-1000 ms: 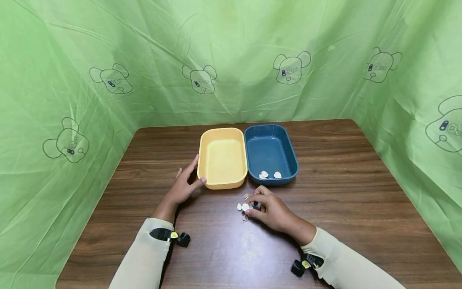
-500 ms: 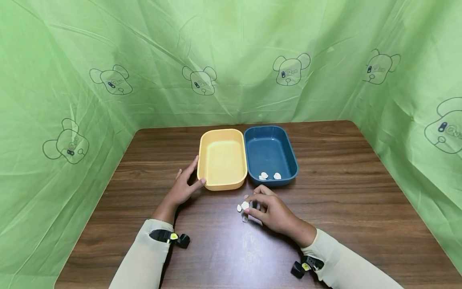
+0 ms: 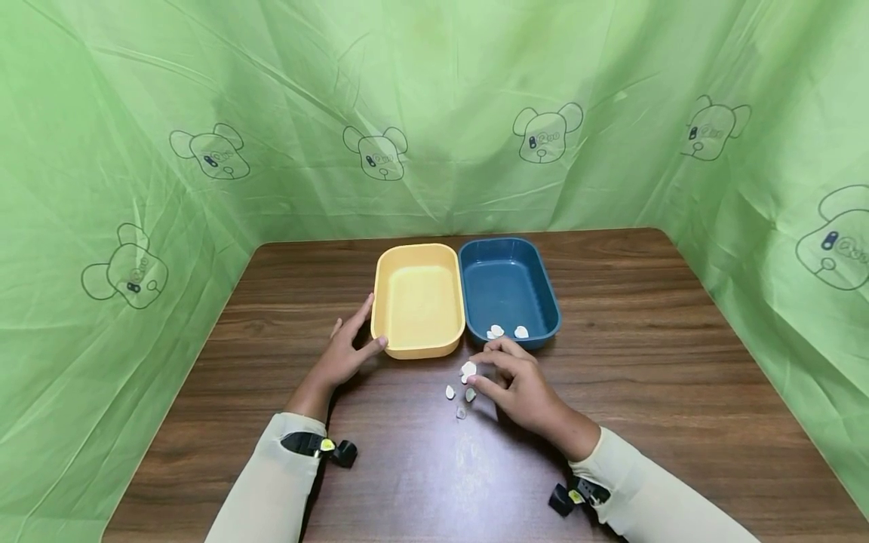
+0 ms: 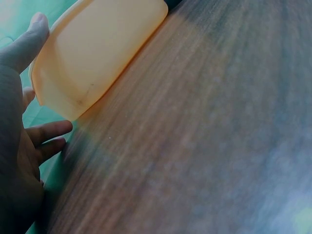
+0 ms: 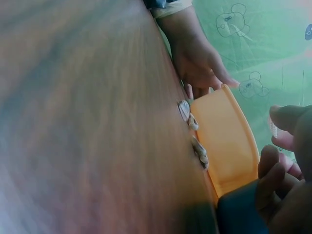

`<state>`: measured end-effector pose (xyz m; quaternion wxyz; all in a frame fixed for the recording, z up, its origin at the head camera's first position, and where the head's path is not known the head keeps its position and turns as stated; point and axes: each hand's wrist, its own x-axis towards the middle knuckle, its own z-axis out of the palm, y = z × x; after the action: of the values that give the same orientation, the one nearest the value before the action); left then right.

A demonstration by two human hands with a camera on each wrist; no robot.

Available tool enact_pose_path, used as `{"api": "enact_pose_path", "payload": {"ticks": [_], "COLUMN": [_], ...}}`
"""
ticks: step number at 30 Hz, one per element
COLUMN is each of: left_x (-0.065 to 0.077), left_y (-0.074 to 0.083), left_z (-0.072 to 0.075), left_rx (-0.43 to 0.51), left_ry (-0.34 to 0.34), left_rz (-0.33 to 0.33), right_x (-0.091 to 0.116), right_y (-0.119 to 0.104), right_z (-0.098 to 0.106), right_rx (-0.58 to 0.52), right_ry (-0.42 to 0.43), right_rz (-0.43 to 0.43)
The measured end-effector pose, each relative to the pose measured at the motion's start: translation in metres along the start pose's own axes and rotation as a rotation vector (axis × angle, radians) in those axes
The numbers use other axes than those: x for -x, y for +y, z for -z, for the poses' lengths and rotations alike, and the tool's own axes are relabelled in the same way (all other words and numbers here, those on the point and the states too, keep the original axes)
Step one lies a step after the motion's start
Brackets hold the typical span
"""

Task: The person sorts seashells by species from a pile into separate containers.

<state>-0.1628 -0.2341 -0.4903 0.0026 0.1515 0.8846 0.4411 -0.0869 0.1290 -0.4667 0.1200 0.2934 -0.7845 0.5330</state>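
Note:
My right hand (image 3: 528, 386) pinches a small white seashell (image 3: 469, 368) between thumb and fingertips, just in front of the two trays. In the right wrist view the held shell's ribbed edge shows between the digits. Several more shells lie on the table below it, among them one pale shell (image 3: 450, 392) and one greyish shell (image 3: 471, 395). My left hand (image 3: 342, 354) rests against the near left corner of the yellow tray (image 3: 419, 352), thumb at the rim and fingers extended along its side. In the blue tray (image 3: 548, 298), several white shells (image 3: 497, 331) lie near the front wall.
The two trays stand side by side on the brown wooden table (image 3: 645, 339). A green curtain (image 3: 448, 68) with bear-face outlines surrounds the table's back and sides. No shells show inside the yellow tray.
My right hand has lifted the white shell from the cluster and moved it slightly away from me, uncovering a greyish shell below. The left hand stays on the yellow tray.

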Motion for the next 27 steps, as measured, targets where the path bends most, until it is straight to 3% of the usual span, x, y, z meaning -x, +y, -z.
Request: {"api": "enact_pose_path", "payload": {"ticks": [14,22,27], "left_x": [0.001,0.001,0.000], "left_y": [0.001,0.001,0.001], "left_z": [0.001,0.000,0.000], "left_rx": [0.006,0.009,0.009], "left_ry": [-0.004,-0.004,0.001], "left_rz": [-0.001,0.008,0.004], "right_x": [-0.012,-0.021,-0.027], "right_y": [-0.001,0.006,0.006], "right_z": [0.012,0.021,0.028], "right_rx": [0.032,0.081,0.152], "right_ry": [0.170,0.228,0.244], "right_rz": [0.014,-0.034,-0.112]}}
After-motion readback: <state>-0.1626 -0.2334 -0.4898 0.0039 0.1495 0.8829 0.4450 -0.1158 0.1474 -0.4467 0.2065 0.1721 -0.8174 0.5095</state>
